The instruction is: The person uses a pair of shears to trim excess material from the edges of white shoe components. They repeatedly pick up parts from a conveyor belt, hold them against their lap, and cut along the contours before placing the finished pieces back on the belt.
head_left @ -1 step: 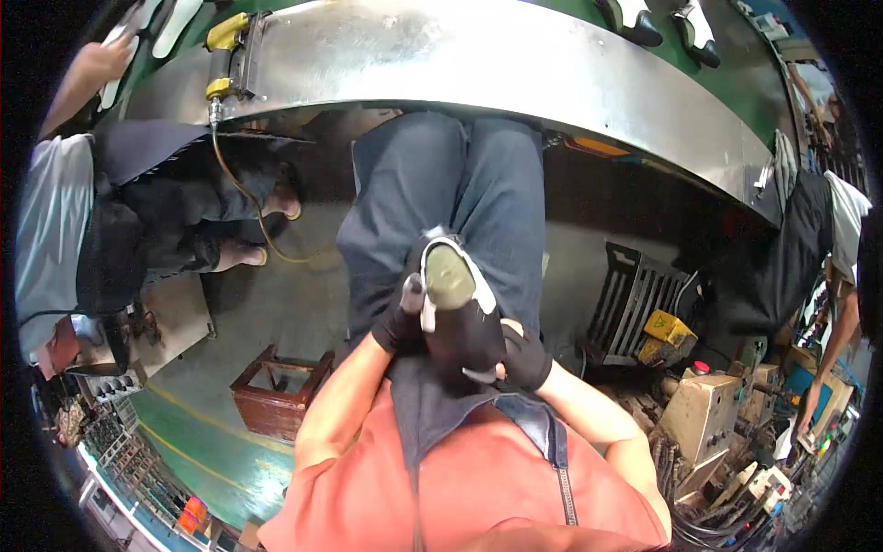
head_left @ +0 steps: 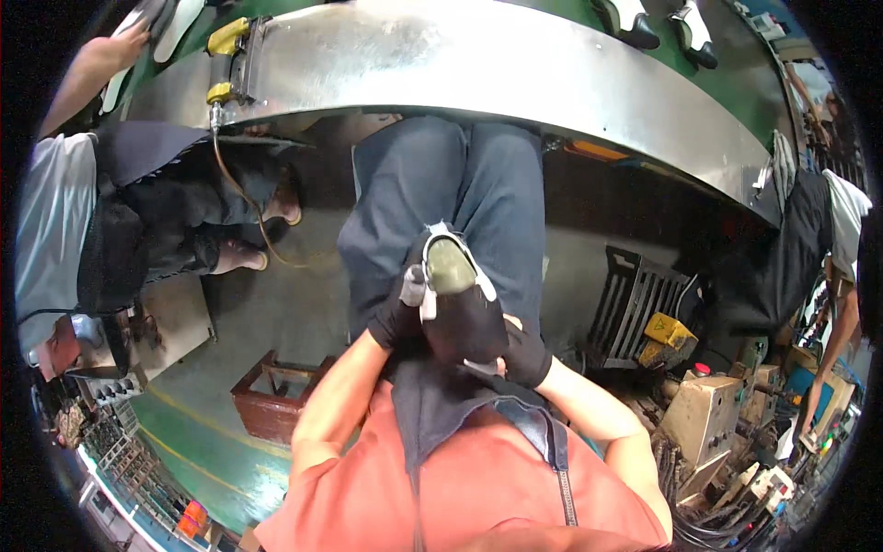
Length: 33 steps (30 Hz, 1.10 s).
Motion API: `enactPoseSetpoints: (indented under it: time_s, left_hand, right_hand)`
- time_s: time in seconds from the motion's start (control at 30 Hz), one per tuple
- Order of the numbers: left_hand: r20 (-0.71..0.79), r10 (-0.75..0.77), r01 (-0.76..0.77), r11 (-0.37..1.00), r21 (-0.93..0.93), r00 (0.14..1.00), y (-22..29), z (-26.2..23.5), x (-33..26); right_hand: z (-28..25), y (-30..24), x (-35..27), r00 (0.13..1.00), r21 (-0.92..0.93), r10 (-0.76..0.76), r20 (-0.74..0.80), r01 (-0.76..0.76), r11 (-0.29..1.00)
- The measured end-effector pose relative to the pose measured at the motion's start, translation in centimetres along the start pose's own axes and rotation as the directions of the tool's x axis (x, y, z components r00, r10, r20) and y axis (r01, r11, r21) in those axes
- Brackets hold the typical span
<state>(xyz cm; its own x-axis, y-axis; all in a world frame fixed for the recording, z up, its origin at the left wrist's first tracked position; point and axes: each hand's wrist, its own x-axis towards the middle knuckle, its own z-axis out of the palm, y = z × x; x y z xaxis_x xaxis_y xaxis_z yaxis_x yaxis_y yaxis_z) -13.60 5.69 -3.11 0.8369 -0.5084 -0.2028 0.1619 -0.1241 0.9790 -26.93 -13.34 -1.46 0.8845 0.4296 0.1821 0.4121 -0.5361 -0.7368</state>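
A black and white shoe upper (head_left: 462,322) is stretched over an olive-green last (head_left: 449,267), held above my lap. The last shows bare inside the white edge at the end nearest my knees. My left hand (head_left: 401,308), in a dark glove with pale fingertips, is closed round the left side of the shoe upper. My right hand (head_left: 522,354), also in a dark glove, grips the opposite end on the right, close to my apron. Part of its fingers is hidden behind the shoe upper.
A metal bench (head_left: 441,64) curves across ahead of my knees. On its left part lies a yellow staple gun (head_left: 230,57) with an air hose. Shoe uppers (head_left: 694,35) stand on the green belt beyond. Co-workers sit left and right. A wooden stool (head_left: 276,396) is at left, machinery (head_left: 704,414) at right.
The shoe upper and last have tilted slightly, with the lower end shifting a little; both my hands keep their hold. The left co-worker's hand has moved slightly to the right and up.
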Motion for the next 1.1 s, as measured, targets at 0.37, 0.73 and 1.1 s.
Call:
enactPoseSetpoints:
  time_s: [0.37, 0.73, 1.1]
  left_hand:
    - [-0.295, -0.077, 0.278, 0.614, 0.739, 0.952, 4.9, 1.8, 6.4]
    - [-0.325, 0.062, 0.007, 0.978, 0.207, 0.944, -1.2, 1.9, 2.2]
    - [-0.008, 0.131, -0.129, 0.984, 0.121, 0.991, 0.2, -1.2, 2.7]
  right_hand:
    - [-8.8, 4.1, 13.1, 0.621, 0.592, 0.734, 0.276, -0.711, 0.379]
    - [-8.4, 5.5, 11.0, 0.661, 0.225, 0.606, 0.443, -0.736, 0.638]
    - [-3.1, 3.0, 8.8, 0.84, -0.206, 0.542, -0.031, -0.536, 0.819]
